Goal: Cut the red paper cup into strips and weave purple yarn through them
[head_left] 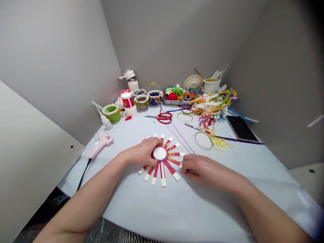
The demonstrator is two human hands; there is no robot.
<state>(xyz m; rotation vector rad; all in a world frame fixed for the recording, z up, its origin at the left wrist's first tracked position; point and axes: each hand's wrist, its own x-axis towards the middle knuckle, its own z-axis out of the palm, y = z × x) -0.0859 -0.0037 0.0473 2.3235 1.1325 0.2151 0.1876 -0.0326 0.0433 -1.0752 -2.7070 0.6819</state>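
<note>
A light cloth [141,202] is covering the table, and the cut paper cup is lying on it in front of the person, its red-and-white strips spreading outward around the round white base [160,153]. The left hand [146,151] is gripping the cup at the left side of this base. The right hand [202,167], just beyond the strips on the right, is pinching purple yarn [180,133], which is circling the base and also trailing away toward the back.

Farther out, a pink glue gun [101,144] is lying on the left, while a hoop [204,140], a paintbrush [197,128] and a phone [241,128] are resting on the right. Red-handled scissors [164,118] are lying beyond the cup.

At the back, a green basket [112,113], a stack of paper cups [128,104] and a blue basket [155,98] are standing left of a tray [177,102] that is holding coloured yarn balls. A white bottle [133,82] is standing near the wall.
</note>
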